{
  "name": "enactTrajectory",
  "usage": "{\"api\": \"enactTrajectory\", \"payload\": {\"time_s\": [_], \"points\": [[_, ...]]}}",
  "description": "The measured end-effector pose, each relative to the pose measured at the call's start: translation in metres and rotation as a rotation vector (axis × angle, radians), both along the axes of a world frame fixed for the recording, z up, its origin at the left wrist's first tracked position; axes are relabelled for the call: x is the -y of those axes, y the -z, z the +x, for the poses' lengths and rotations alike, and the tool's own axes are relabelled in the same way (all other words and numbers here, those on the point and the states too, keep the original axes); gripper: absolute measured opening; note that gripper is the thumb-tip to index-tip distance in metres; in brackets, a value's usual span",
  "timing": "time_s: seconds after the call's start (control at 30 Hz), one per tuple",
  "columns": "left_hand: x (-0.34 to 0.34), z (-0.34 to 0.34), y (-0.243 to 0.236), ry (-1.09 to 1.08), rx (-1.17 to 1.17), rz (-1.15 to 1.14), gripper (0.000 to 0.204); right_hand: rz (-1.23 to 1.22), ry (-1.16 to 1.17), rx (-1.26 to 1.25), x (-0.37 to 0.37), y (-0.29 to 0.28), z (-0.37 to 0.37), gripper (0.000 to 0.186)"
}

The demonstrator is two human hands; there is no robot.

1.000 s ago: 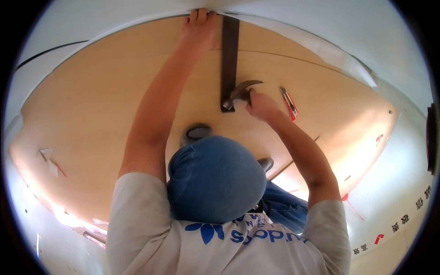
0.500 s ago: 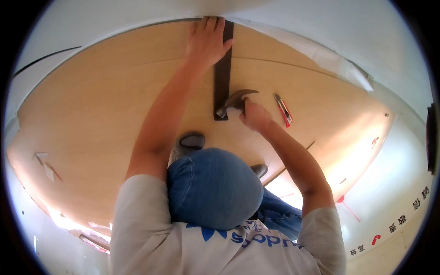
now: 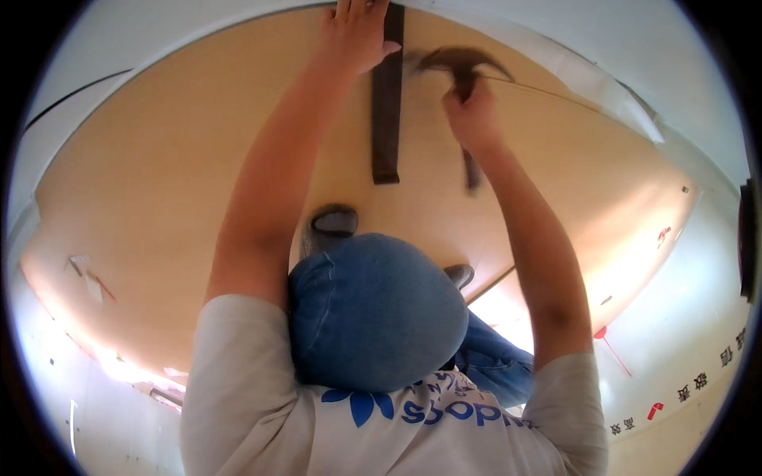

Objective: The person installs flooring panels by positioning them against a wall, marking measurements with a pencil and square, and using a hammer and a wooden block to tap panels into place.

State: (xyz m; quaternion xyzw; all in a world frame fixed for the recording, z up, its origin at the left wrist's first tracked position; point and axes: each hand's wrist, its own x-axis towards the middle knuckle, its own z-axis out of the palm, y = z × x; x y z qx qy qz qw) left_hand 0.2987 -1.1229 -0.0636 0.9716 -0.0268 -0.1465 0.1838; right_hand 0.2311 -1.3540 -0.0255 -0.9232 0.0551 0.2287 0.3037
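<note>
A long dark flat strip (image 3: 386,119) lies on the light wood-coloured board, running from the far edge toward me. My left hand (image 3: 355,36) rests flat at its far end, fingers stretched out toward the board's edge and the thumb over the strip. To the right, my right hand (image 3: 474,115) is closed around the handle of a claw hammer (image 3: 465,59). The hammer's head is raised, blurred by motion, and beside the far part of the strip. Its handle end shows below my fist.
I am crouched on the light board (image 3: 159,182), with a dark shoe (image 3: 333,220) near the strip's near end. Small scraps (image 3: 95,285) lie at the left. A white sheet (image 3: 587,79) runs along the far right edge, next to a pale wall (image 3: 667,63).
My right hand has lifted the hammer from the strip's near end and moved it far and right. The red utility knife is now hidden by my right arm. My left hand stays on the strip.
</note>
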Motion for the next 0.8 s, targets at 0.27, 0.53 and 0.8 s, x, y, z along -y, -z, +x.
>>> {"api": "enactTrajectory", "payload": {"time_s": [0.27, 0.53, 0.8], "points": [[-0.006, -0.004, -0.007, 0.012, 0.004, -0.076, 0.092, -0.184, -0.656, -0.398, 0.001, -0.023, -0.040, 0.037], [-0.004, -0.001, -0.012, 0.031, -0.074, -0.102, 0.096, -0.255, -0.678, -0.452, 0.008, -0.023, -0.053, 0.036], [-0.004, 0.001, -0.014, 0.035, -0.065, -0.113, 0.097, -0.015, 0.132, -0.068, 0.014, -0.005, 0.001, 0.035]]}}
